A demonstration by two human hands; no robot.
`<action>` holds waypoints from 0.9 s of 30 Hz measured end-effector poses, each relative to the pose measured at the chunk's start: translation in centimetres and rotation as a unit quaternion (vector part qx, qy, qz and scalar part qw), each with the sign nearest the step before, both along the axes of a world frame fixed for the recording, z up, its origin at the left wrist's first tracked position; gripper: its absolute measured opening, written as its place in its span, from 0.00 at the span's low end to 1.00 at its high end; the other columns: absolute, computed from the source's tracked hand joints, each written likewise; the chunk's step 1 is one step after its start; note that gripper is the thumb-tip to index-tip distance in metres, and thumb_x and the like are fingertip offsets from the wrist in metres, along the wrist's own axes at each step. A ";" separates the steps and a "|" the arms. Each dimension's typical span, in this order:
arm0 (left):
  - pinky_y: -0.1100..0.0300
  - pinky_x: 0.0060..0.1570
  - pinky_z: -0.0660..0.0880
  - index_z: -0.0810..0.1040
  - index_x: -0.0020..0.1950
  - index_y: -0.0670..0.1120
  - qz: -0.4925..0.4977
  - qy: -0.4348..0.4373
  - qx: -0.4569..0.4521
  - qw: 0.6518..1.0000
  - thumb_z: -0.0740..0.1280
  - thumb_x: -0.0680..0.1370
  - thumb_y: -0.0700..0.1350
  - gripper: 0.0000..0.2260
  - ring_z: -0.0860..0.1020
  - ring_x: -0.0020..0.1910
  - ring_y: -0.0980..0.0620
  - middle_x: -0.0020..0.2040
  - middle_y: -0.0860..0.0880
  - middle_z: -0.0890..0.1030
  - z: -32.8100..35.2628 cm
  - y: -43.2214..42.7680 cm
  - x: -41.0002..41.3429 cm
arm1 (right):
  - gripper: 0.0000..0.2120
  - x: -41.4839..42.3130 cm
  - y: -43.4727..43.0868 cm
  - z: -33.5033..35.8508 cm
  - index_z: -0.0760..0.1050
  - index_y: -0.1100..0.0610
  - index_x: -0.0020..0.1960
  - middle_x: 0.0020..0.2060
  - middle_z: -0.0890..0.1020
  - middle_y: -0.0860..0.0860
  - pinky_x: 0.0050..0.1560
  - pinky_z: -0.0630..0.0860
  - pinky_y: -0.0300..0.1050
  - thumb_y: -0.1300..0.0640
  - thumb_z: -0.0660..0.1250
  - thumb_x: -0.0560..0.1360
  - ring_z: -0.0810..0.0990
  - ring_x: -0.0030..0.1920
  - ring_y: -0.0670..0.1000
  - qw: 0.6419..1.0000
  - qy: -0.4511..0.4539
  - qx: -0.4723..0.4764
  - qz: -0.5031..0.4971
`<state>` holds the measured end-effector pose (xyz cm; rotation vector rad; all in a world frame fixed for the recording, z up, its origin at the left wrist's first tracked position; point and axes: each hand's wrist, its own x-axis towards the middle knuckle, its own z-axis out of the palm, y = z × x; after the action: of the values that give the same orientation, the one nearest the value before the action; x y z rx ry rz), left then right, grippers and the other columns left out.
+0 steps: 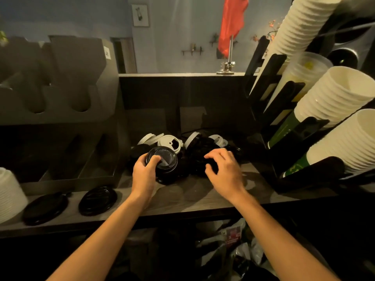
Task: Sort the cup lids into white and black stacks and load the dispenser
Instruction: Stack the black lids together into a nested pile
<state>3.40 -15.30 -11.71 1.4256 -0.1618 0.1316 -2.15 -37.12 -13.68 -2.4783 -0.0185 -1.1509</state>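
The main risk is in the mixed pile (199, 148). Black lids lie tangled with the white lids (169, 141) in dim light, so a white one nested inside a dark one could go unseen and end up in the wrong stack. The black lid stack (162, 162) looks to be several lids loosely nested. If it is lifted at a tilt, the lower ones may slide off onto the counter (182, 197) or roll over its front edge. The left hand (145, 171) grips this stack from the near side, thumb pressed on the top lid and fingers curled round the rim. The right hand (223, 169) hovers just beside it, over the dark part of the pile, fingers bent downward. I cannot tell whether they pinch a lid or only touch it. The white lids sit beyond both hands, at the back of the pile. The lid dispenser (81, 178) stands to the left of the left hand, its slots near but not touching the stack. Two flat black lids (97, 200) lie at the counter's front left, well apart from the hands.
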 end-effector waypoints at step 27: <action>0.73 0.32 0.74 0.71 0.66 0.50 0.087 0.040 -0.007 0.995 0.67 0.82 0.44 0.13 0.78 0.51 0.58 0.55 0.52 0.78 -1.7 1.2 3.8 | 0.19 6.9 2.6 2.6 0.71 0.50 0.70 0.63 0.81 0.51 0.53 0.74 0.50 0.54 0.66 0.80 0.80 0.60 0.58 0.975 0.179 -0.089 0.092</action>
<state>7.17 -14.07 -13.40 1.4285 0.0288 0.2179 4.79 -34.54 -11.05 -2.7387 -0.2543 -0.6392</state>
